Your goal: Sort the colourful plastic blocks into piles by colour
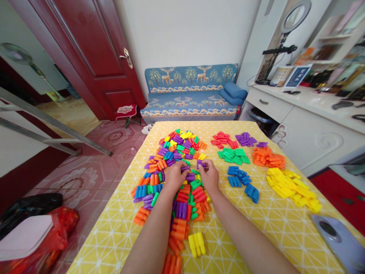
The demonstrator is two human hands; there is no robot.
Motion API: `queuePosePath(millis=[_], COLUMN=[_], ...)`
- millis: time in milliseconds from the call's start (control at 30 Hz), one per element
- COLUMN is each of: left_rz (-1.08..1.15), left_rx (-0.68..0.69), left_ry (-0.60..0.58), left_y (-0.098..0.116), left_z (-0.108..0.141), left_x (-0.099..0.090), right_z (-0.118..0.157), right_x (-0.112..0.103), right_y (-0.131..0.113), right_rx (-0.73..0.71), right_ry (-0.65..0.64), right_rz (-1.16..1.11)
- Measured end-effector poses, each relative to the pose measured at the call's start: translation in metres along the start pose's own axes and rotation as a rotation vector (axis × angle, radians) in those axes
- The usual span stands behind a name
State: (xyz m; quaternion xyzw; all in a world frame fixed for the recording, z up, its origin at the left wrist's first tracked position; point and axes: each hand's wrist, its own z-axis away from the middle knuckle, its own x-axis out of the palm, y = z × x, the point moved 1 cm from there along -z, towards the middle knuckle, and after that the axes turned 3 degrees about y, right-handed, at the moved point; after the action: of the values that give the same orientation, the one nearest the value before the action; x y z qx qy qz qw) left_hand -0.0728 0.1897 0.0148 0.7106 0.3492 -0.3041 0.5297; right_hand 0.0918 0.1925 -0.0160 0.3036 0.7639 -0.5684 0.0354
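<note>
Purple piece (pixel 185 168) in the left hand (pixel 175 176): the thumb and fingers are nearly closed on it, low over the mixed heap (pixel 181 210). The right hand (pixel 209 176), just beside, pinches a second purple piece (pixel 200 163) between thumb and fingers, with a small gap between the two hands. The heap, in red, orange, yellow, green, blue and purple, runs along the bench (pixel 114 238) from its far part toward the near edge. One yellow piece (pixel 196 244) lies beside the heap's near end.

To the right of the hands lie groups of single colours: red group (pixel 222 140), purple group (pixel 244 139), green group (pixel 234 155), blue group (pixel 238 176), orange group (pixel 268 158) and yellow group (pixel 293 188). A phone (pixel 346 245) rests at the near right. Beyond the bench stand a blue sofa (pixel 191 95), a stool (pixel 126 110) and a red door (pixel 99 45); a white dresser (pixel 316 133) stands at right.
</note>
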Motion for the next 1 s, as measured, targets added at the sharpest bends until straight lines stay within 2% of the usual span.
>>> queuePosePath(millis=[133, 233, 300, 500, 767, 900, 1000], left_rz=[0.01, 0.012, 0.011, -0.031, -0.18, -0.198, -0.202], left_rx=[0.001, -0.012, -0.024, -0.035, -0.051, -0.036, -0.046], left_ry=[-0.003, 0.009, 0.016, -0.004, -0.077, -0.082, -0.093], left_y=[0.001, 0.001, 0.001, 0.002, 0.007, 0.006, 0.006], left_z=[0.0, 0.0, -0.001, 0.0, 0.003, 0.002, 0.002], left_x=[0.0, 0.0, -0.001, -0.001, -0.002, -0.002, -0.002], right_z=[-0.002, -0.004, -0.004, -0.004, -0.005, -0.017, -0.027], right_x=[0.0, 0.002, 0.002, 0.003, 0.001, -0.004, -0.005], right_y=[0.001, 0.003, 0.004, 0.002, -0.001, 0.003, 0.011], right_rx=[-0.099, -0.157, -0.166, -0.124, -0.129, -0.137, -0.066], right_ry=[-0.034, 0.012, 0.032, -0.076, -0.127, -0.238, -0.353], right_rz=[0.126, 0.197, 0.226, 0.321, 0.443, 0.521, 0.432])
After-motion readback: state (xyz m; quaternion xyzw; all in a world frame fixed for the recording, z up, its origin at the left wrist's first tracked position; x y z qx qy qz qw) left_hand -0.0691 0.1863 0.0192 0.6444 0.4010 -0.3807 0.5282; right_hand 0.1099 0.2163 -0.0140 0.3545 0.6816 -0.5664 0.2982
